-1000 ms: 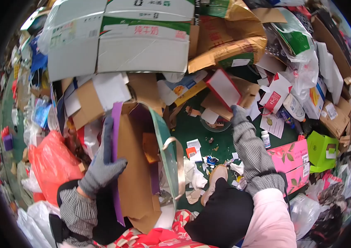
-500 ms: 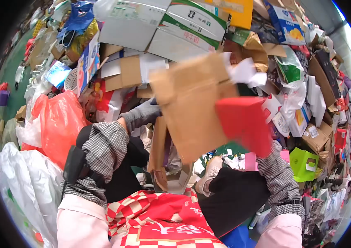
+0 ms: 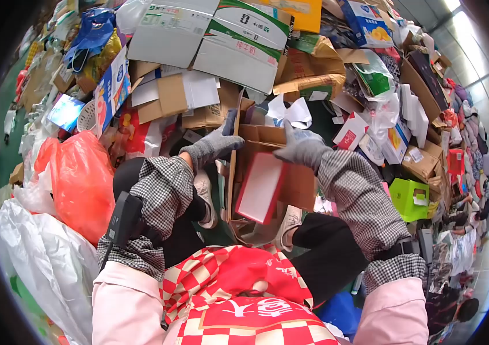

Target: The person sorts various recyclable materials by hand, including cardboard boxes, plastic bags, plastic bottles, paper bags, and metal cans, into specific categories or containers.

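Note:
An upright, open brown cardboard box (image 3: 302, 187) stands between my legs. Inside it, a red box with a white face (image 3: 260, 187) lies tilted. My left hand (image 3: 213, 145), in a grey glove, is at the cardboard box's left wall, thumb over the edge and index finger pointing up. On the opposite side, my right hand (image 3: 305, 148), gloved too, is at the upper right edge, its thumb toward the opening. Some of the fingers on both hands are hidden. Crumpled white paper (image 3: 290, 112) lies just beyond the box.
Flattened milk cartons (image 3: 201, 43) and more cardboard form a heap ahead. A red plastic bag (image 3: 80, 184) and a white sack (image 3: 46, 259) lie at my left. To my right is a bright green box (image 3: 408, 198). My shoes flank the cardboard box.
The brown cardboard and the red box, raised and blurred before, have come down between my legs. The red box is now inside the cardboard box, and my right hand has moved up and left.

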Motion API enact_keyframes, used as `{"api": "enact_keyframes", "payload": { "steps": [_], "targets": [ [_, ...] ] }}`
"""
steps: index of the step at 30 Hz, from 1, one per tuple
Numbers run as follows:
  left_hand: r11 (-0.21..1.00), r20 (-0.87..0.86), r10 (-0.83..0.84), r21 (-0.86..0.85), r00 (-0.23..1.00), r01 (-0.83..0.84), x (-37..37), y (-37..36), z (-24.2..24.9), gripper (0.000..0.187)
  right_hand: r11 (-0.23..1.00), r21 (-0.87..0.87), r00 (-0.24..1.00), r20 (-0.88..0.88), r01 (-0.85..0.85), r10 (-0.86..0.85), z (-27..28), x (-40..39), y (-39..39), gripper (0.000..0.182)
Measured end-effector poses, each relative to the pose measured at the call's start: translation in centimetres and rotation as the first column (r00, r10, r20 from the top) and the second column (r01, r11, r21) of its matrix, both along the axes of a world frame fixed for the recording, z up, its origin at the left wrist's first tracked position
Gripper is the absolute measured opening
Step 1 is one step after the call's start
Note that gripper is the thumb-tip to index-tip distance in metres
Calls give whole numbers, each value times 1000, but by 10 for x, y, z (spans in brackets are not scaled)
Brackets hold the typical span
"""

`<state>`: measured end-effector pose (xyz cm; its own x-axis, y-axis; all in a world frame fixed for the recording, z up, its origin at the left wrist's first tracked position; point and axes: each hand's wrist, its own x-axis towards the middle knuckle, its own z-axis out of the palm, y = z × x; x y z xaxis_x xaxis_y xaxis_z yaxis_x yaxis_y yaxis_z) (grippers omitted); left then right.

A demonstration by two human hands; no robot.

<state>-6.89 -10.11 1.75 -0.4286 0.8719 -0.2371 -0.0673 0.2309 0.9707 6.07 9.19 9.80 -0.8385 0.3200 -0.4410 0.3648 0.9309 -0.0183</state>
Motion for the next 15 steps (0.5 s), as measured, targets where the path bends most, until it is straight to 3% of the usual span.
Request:
{"api": "enact_keyframes", "payload": {
  "steps": [2,3,4,6,7,9,10,11,12,13,14,15],
  "targets": [
    [997,35,30,-65,999,-28,8,-5,22,90,922,-386,993,-118,-40,-6,25,-14,-5,87],
    [996,3,43,-72,999,-43,6,-6,17,90,797,-603,990,-130,-40,-49,46,-17,-12,87],
    [995,-30,57,-80,998,-59,3,-7,13,90,566,-746,927,190,351,-325,66,-14,-23,81],
    [992,-36,83,-97,996,-86,-2,-12,7,88,552,-821,945,-47,148,-323,44,-5,-4,77],
    [994,13,89,-72,996,-87,-2,-15,6,88,463,-855,891,-3,234,-455,43,1,-7,77],
    [997,113,81,-24,990,-79,-3,-19,1,88,433,-886,921,-18,165,-390,16,23,-24,80],
    [993,127,113,14,985,-116,-6,-16,-11,87,635,-766,932,-150,102,-331,12,39,-47,83],
    [962,84,109,-260,990,-84,9,-21,43,85,788,-614,950,-227,30,-213,-10,51,-64,89],
    [987,8,122,-108,993,-120,7,-21,25,84,903,-428,956,-278,-39,-90,-32,64,-81,95],
    [994,-61,105,41,993,-103,6,-14,-1,83,865,-489,969,-137,115,-206,-89,73,-109,88],
    [990,-1,138,9,990,-138,3,-13,-15,83,824,-537,957,-94,183,-274,-104,73,-122,84],
    [985,59,172,-30,983,-171,1,-11,-25,83,827,-521,915,-191,213,-356,-132,75,-138,84]
  ]
}}
